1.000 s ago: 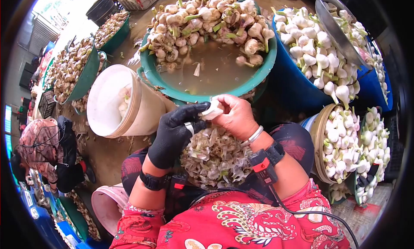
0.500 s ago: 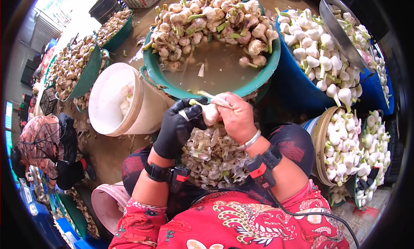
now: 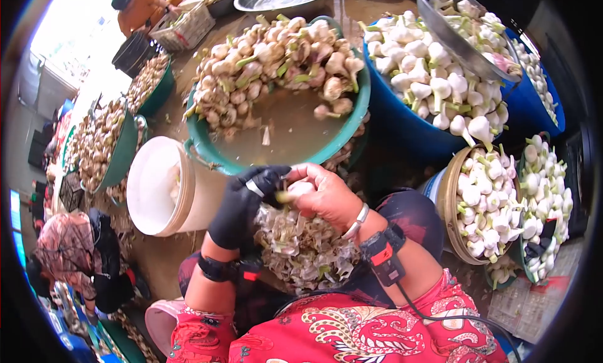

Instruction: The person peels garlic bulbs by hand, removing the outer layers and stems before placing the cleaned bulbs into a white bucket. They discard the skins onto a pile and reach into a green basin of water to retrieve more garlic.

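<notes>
My right hand (image 3: 326,196), bare with a silver bracelet, grips a white garlic bulb (image 3: 300,188) over my lap. My left hand (image 3: 242,206), in a black glove, pinches a small blade (image 3: 254,187) against that same bulb. Under both hands lies a heap of peeled garlic skins (image 3: 304,250) on my lap. Just beyond the hands stands a green basin (image 3: 342,137) of muddy water with unpeeled garlic piled at its far side. A white bucket (image 3: 160,187) with a few peeled bulbs sits to the left of my left hand.
Blue tubs (image 3: 402,121) heaped with peeled garlic stand at the right, with a woven basket (image 3: 449,206) of bulbs beside my right knee. More green basins (image 3: 122,143) of garlic line the left. A person in a patterned head cover (image 3: 66,247) sits at lower left; another in orange (image 3: 141,8) is far back.
The view has tilted, so the basins sit lower and further left. Both hands have dropped slightly and closed tighter around the bulb; the loose skin strip seen above it before is gone.
</notes>
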### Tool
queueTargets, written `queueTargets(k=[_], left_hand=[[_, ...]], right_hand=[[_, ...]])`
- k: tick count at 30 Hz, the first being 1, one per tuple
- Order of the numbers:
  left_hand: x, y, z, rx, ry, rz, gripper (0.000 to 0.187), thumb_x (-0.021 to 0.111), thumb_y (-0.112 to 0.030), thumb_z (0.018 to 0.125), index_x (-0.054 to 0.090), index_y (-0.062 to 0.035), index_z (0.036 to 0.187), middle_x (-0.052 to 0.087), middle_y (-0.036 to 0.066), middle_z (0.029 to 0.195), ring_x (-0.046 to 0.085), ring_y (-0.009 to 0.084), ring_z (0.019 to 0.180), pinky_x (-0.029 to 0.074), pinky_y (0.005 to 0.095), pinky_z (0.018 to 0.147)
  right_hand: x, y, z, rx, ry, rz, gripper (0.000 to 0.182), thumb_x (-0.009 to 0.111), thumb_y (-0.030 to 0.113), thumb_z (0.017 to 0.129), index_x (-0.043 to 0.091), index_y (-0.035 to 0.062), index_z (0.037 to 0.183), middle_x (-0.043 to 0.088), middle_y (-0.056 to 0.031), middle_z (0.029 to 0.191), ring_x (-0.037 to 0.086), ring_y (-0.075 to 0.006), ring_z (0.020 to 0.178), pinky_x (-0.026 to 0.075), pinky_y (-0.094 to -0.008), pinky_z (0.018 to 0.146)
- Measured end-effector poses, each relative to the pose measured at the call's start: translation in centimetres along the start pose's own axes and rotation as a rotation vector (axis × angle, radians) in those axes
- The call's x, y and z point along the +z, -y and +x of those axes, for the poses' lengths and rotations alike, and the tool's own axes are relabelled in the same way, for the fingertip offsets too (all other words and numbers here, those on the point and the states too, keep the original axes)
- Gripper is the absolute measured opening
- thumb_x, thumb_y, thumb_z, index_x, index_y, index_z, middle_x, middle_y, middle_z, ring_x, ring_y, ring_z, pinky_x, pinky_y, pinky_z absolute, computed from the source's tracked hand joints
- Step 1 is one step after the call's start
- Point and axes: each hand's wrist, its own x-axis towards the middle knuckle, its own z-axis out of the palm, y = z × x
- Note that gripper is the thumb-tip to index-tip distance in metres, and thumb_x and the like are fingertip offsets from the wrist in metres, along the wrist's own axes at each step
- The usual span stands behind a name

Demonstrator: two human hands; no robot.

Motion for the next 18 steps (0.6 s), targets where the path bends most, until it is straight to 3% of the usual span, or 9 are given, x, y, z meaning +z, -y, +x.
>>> queueTargets(k=[1,3,6,8,11,12,15,17,18], left_hand=[[0.0,-0.8,1.4,0.056,0.018,0.067,0.029,0.054,-0.021,0.094,0.065,0.0004,0.108,0.064,0.005,0.085,0.06,0.0122,0.07,0.048,0.0241,0.066],[0.5,-2.3,5.7,0.088,0.038,0.236,0.025,0.059,-0.016,0.089,0.066,0.0005,0.107,0.064,0.004,0.085,0.06,0.0097,0.074,0.049,0.0232,0.067],[1.8,0.6,13.7,0.525,0.144,1.012,0.032,0.069,-0.017,0.078,0.067,-0.0087,0.108,0.067,0.014,0.09,0.065,0.0268,0.079,0.052,0.0349,0.077],[4.0,2.4,18.1,0.436,0.247,1.252,0.038,0.069,-0.026,0.073,0.066,-0.008,0.106,0.065,0.02,0.101,0.061,0.0377,0.095,0.049,0.045,0.082],[7.6,4.2,21.9,0.27,0.235,1.55,0.049,0.067,-0.032,0.071,0.059,-0.0106,0.114,0.062,0.019,0.106,0.061,0.0367,0.095,0.05,0.0451,0.081],[8.8,4.9,23.3,0.165,0.212,1.536,0.04,0.066,-0.031,0.072,0.063,-0.0096,0.106,0.064,0.019,0.102,0.061,0.0368,0.095,0.05,0.0459,0.081],[8.3,6.4,24.7,0.182,0.23,1.55,0.036,0.066,-0.03,0.072,0.065,-0.0094,0.102,0.065,0.02,0.096,0.062,0.0387,0.092,0.05,0.0472,0.08],[6.8,7.4,24.4,0.411,0.129,1.266,0.027,0.064,-0.022,0.078,0.067,-0.0055,0.099,0.068,0.017,0.091,0.066,0.0324,0.085,0.053,0.0416,0.074],[5.6,7.8,23.7,0.263,0.146,0.747,0.025,0.063,-0.017,0.081,0.066,-0.0034,0.102,0.069,0.014,0.091,0.066,0.027,0.083,0.053,0.0371,0.072]], right_hand=[[-0.8,-0.1,0.1,-0.056,-0.059,-0.031,0.029,0.063,-0.004,0.076,0.054,0.0049,0.102,0.056,-0.0006,0.087,0.053,-0.007,0.071,0.048,-0.0229,0.06],[-1.7,0.2,-0.1,-0.152,-0.1,0.061,0.024,0.063,-0.003,0.078,0.054,0.0052,0.098,0.057,-0.001,0.087,0.053,-0.0071,0.071,0.048,-0.0226,0.059],[-1.7,1.4,-0.5,-0.292,-0.21,0.209,0.014,0.064,0.001,0.083,0.051,0.0063,0.086,0.059,-0.0027,0.081,0.053,-0.0077,0.064,0.045,-0.0219,0.053],[-2.4,1.4,-0.7,-0.334,-0.227,0.202,0.013,0.063,0.005,0.087,0.05,0.0059,0.082,0.057,-0.0027,0.073,0.051,-0.0074,0.057,0.041,-0.0223,0.049],[-2.4,1.3,-0.4,-0.396,-0.389,0.144,0.01,0.059,0.004,0.089,0.053,0.0042,0.082,0.054,-0.0001,0.069,0.046,-0.0054,0.054,0.037,-0.0206,0.048],[-3.1,1.5,0.0,-0.393,-0.46,0.046,0.006,0.058,0.003,0.089,0.055,0.0037,0.084,0.053,0.0008,0.07,0.045,-0.0049,0.054,0.036,-0.0202,0.048],[-3.6,1.9,0.1,-0.374,-0.51,0.061,0.003,0.06,0.002,0.085,0.06,0.0036,0.082,0.055,0.0043,0.065,0.046,-0.0029,0.057,0.039,-0.0216,0.051],[-3.8,2.4,0.0,-0.354,-0.487,0.166,0.006,0.062,0.002,0.085,0.06,0.0035,0.079,0.056,0.0046,0.066,0.046,-0.0019,0.056,0.037,-0.0206,0.049],[-3.8,2.9,-0.2,-0.328,-0.484,0.147,0.006,0.065,0.002,0.083,0.06,0.0032,0.083,0.055,0.0042,0.065,0.047,-0.0022,0.054,0.038,-0.0201,0.047]])
